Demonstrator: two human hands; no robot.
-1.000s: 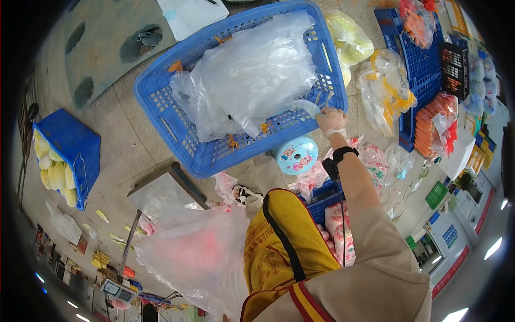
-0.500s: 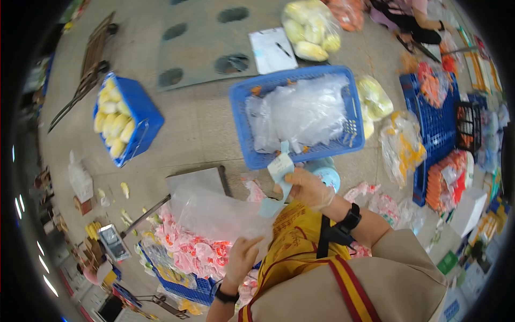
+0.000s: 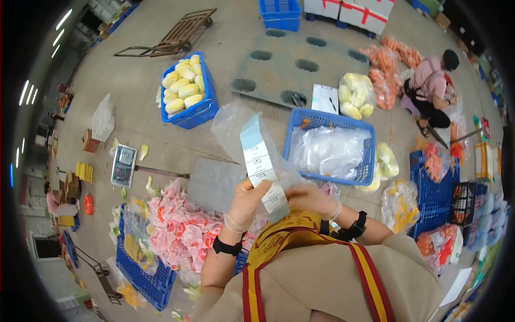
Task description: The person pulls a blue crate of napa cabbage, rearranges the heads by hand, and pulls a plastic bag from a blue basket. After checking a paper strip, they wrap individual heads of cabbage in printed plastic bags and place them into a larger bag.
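A strip of printed labels [image 3: 259, 163], white with pale blue ends, runs upright in front of my apron. My left hand [image 3: 244, 206] is closed, pinching the strip near its lower part between thumb and fingers. Close on the strip's right is my right hand [image 3: 314, 199], smeared by motion; what its fingers grip cannot be made out. A clear plastic bag [image 3: 228, 126] spreads behind the labels and reaches towards my right hand. Beyond my hands stands a blue basket [image 3: 343, 181] holding a stack of clear bags.
Left of my hands is a platform scale [image 3: 214, 185] with its display [image 3: 124, 166]. Pink-and-red bags [image 3: 182, 231] are heaped beside it. Further off are a blue crate of cabbages [image 3: 206, 110], a pallet [image 3: 284, 61] and a clipboard [image 3: 323, 96]. A person [image 3: 429, 88] crouches at right.
The label strip has gone from my right hand to my left hand's pinch and now stands upright. The clear bag is now raised behind it. My view has turned, showing more of the floor.
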